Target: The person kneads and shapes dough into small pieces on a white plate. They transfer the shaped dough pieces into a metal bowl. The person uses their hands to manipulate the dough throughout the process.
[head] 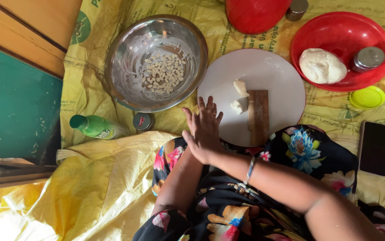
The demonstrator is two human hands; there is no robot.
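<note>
My right hand (205, 129) lies palm down, fingers stretched out, over the near edge of a round white board (268, 67). My left hand is pressed under it and almost wholly hidden; only its forearm (179, 178) shows. Whether anything sits between the palms is not visible. On the board lie two small dough pieces (240, 87) (236, 106) beside a ridged wooden paddle (258, 116), just right of my hands. A steel bowl (125, 53) to the left holds several small shaped dough bits (163, 72).
A red plate (344, 31) at the right carries a dough ball (321, 66) and a steel tin (368, 58). A yellow-green lid (367, 97), dark phone (374, 148), green bottle (95, 126), small tin (142, 121) and red container (257, 13) lie on yellow sheeting (90, 178).
</note>
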